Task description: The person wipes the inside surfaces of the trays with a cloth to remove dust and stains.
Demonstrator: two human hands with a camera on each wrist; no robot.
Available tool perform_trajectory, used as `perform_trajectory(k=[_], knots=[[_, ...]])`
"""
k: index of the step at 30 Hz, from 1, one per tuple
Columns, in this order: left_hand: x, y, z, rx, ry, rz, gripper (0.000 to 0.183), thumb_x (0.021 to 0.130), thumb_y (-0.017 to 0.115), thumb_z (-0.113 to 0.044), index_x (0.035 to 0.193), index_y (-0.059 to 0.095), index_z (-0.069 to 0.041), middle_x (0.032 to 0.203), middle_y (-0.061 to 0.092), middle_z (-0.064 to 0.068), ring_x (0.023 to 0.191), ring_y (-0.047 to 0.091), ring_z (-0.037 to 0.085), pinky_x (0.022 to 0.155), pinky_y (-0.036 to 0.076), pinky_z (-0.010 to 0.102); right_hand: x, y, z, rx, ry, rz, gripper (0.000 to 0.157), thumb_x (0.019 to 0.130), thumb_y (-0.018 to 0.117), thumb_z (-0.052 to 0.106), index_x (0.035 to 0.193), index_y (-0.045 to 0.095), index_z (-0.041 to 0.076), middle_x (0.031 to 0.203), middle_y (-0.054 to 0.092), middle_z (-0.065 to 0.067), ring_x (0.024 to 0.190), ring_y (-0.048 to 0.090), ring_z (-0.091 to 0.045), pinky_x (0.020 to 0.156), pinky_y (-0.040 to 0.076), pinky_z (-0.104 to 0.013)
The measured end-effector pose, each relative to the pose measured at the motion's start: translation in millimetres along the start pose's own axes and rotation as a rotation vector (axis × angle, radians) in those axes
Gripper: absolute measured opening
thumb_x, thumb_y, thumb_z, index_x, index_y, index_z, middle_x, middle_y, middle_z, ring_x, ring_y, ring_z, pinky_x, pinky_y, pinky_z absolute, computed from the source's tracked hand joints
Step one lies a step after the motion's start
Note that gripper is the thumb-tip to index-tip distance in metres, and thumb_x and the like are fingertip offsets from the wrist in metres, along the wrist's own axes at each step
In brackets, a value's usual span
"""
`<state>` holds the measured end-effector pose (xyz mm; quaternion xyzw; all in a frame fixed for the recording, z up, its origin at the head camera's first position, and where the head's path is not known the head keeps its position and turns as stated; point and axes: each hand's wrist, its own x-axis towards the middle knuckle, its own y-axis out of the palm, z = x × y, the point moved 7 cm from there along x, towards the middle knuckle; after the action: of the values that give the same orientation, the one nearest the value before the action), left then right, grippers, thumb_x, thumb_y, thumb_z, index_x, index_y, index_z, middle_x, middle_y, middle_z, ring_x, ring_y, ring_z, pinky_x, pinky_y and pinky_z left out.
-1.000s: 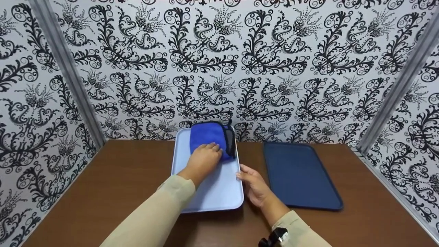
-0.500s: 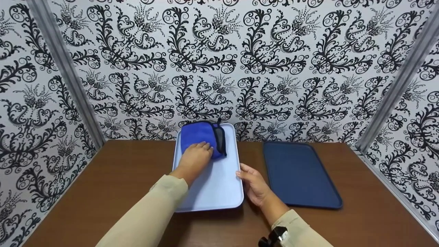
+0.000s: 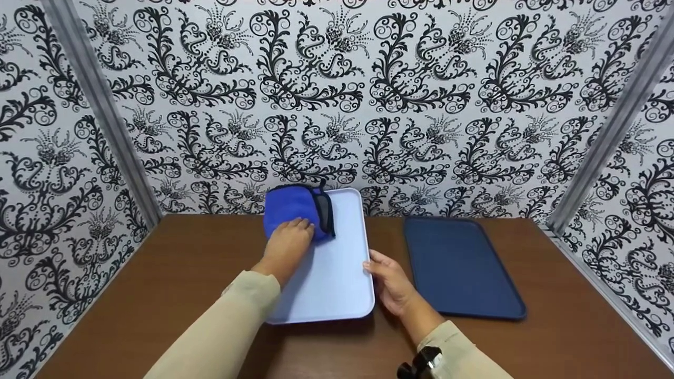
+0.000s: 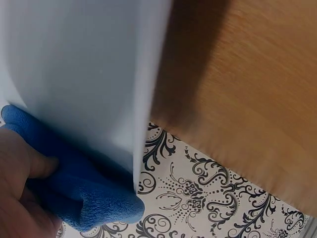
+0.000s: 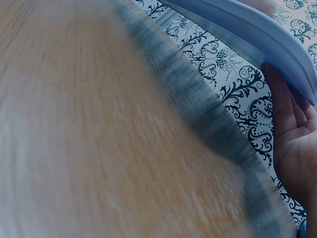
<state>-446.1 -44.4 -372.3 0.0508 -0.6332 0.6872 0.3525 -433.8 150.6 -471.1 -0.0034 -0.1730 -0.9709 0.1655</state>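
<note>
A light blue tray (image 3: 337, 284) is held up off the brown table, its shadow falling below it. My right hand (image 3: 390, 284) grips the tray's right edge, thumb on the upper side and fingers underneath. Over the tray's far left part lies a blue cloth (image 3: 291, 206) with black edging and a small loop. My left hand (image 3: 288, 246) holds this cloth against the tray surface. The left wrist view shows the thumb and fingers bunching the fuzzy cloth (image 4: 94, 193) near the tray's end. Part of the cloth is hidden under the left hand.
A dark blue tray (image 3: 463, 268) lies flat on the right side of the brown table (image 3: 184, 284). Patterned black-and-white walls (image 3: 337, 105) enclose the table at the back and sides. A small black device (image 3: 421, 363) is strapped at the right sleeve.
My left hand has slid the blue cloth leftward across the tray, to its far left edge. The right hand keeps its grip on the right edge, almost unmoved.
</note>
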Motion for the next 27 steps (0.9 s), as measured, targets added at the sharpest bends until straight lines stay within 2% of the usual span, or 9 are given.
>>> perform_trajectory(k=[3, 9, 11, 14, 19, 24, 27], knots=[[-1.0, 0.8, 2.8, 0.008, -0.040, 0.013, 0.030, 0.094, 0.056, -0.002, 0.117, 0.075, -0.005, 0.122, 0.074, 0.012, 0.119, 0.068, 0.030, 0.100, 0.057, 0.043, 0.0, -0.1, -0.2, 0.000, 0.003, -0.003, 0.056, 0.099, 0.054, 0.004, 0.151, 0.039, -0.011, 0.104, 0.077, 0.003, 0.094, 0.070, -0.012, 0.085, 0.057, -0.028], [-3.4, 10.3, 8.6, 0.003, -0.167, 0.113, 0.036, 0.098, 0.050, -0.001, 0.127, 0.071, -0.003, 0.128, 0.070, 0.019, 0.123, 0.066, 0.035, 0.102, 0.056, 0.047, -0.2, 0.7, -0.3, 0.016, 0.002, 0.010, 0.054, 0.100, 0.053, 0.004, 0.150, 0.041, -0.010, 0.102, 0.077, 0.003, 0.093, 0.071, -0.012, 0.085, 0.057, -0.028], [-4.4, 12.0, 8.8, -0.007, -0.194, 0.112, 0.035, 0.099, 0.050, -0.001, 0.127, 0.071, -0.002, 0.127, 0.070, 0.020, 0.122, 0.067, 0.035, 0.101, 0.057, 0.047, 0.0, 0.8, 0.0, 0.020, 0.000, 0.012, 0.053, 0.100, 0.053, 0.004, 0.150, 0.041, -0.011, 0.101, 0.077, 0.003, 0.093, 0.071, -0.011, 0.085, 0.057, -0.027], [-5.7, 12.0, 6.9, -0.025, -0.207, 0.091, 0.034, 0.098, 0.051, -0.001, 0.125, 0.071, -0.001, 0.124, 0.072, 0.019, 0.118, 0.069, 0.035, 0.097, 0.058, 0.047, 0.7, -0.1, -0.2, 0.018, 0.002, -0.003, 0.054, 0.100, 0.053, 0.004, 0.151, 0.040, -0.011, 0.101, 0.077, 0.004, 0.093, 0.070, -0.011, 0.085, 0.057, -0.027], [-5.7, 9.8, 0.0, -0.054, -0.214, 0.094, 0.033, 0.098, 0.051, -0.001, 0.124, 0.071, -0.001, 0.121, 0.074, 0.017, 0.115, 0.070, 0.033, 0.094, 0.059, 0.047, 1.0, -1.4, -0.1, 0.011, 0.001, -0.020, 0.055, 0.100, 0.053, 0.004, 0.151, 0.038, -0.012, 0.102, 0.077, 0.004, 0.094, 0.070, -0.012, 0.086, 0.056, -0.027], [-2.6, 7.1, -11.3, -0.089, -0.231, 0.114, 0.030, 0.098, 0.051, -0.003, 0.120, 0.072, -0.004, 0.117, 0.076, 0.014, 0.110, 0.072, 0.031, 0.089, 0.061, 0.046, -0.2, -1.8, 0.1, 0.010, 0.001, -0.018, 0.056, 0.100, 0.053, 0.003, 0.151, 0.038, -0.012, 0.103, 0.077, 0.004, 0.095, 0.070, -0.011, 0.087, 0.056, -0.028], [-0.7, 4.7, -19.6, -0.102, -0.217, 0.086, 0.027, 0.096, 0.055, -0.002, 0.116, 0.073, -0.004, 0.111, 0.078, 0.013, 0.102, 0.074, 0.032, 0.083, 0.062, 0.046, -0.4, -1.3, -0.3, 0.015, 0.002, -0.009, 0.056, 0.100, 0.052, 0.003, 0.151, 0.038, -0.013, 0.104, 0.077, 0.004, 0.096, 0.070, -0.011, 0.088, 0.056, -0.027]])
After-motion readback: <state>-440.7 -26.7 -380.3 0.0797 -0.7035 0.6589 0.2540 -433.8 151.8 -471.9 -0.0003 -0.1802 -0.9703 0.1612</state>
